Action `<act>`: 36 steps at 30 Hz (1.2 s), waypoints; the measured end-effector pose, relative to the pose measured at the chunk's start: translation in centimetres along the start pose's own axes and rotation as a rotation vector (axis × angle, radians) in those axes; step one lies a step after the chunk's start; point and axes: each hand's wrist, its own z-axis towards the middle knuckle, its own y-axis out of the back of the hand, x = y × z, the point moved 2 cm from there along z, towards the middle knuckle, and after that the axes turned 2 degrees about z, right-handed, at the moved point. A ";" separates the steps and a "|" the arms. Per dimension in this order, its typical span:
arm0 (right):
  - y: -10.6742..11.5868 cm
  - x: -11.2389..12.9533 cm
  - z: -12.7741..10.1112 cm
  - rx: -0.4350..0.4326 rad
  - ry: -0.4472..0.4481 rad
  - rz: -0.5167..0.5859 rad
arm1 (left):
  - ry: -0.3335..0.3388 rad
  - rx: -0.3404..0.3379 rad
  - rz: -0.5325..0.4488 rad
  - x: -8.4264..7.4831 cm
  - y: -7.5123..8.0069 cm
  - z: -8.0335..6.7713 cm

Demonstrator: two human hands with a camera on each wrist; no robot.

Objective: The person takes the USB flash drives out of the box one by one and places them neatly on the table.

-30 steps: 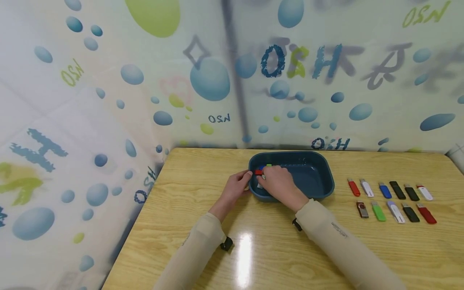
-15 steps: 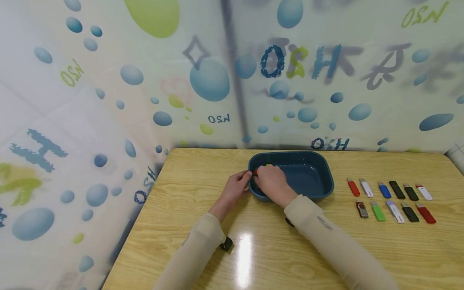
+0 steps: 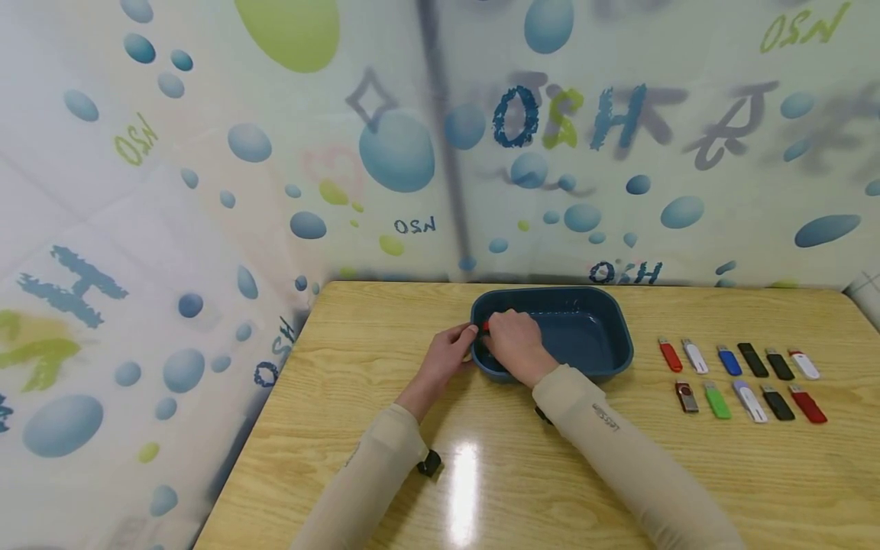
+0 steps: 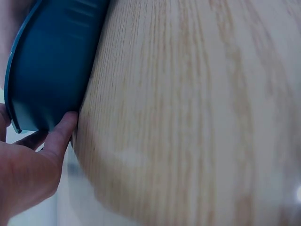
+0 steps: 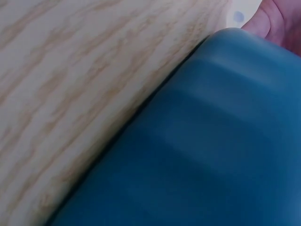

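Dark-blue tub (image 3: pixel 580 340) at the bench's (image 3: pixel 371 321) far side, and the left grip (image 3: pixel 444 355) pinches its left end, thumb at the rim, fingers against the outer wall! Right grip (image 3: pixel 516 344) dips inside (fingertips hidden, can't tell whether they're clamped), just beside a red piece (image 3: pixel 486 325). Off right, USB sticks (image 3: pixel 718 401) lie in two rows.

wood-grain table (image 3: pixel 371 336), dark blue bin (image 3: pixel 584 340) near its far edge, two rows of usb sticks (image 3: pixel 730 362) well to one side
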 end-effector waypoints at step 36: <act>1.9 -2.8 -2.0 -0.008 -0.011 0.175 | -0.012 -0.008 -0.020 0.2 -0.1 0.0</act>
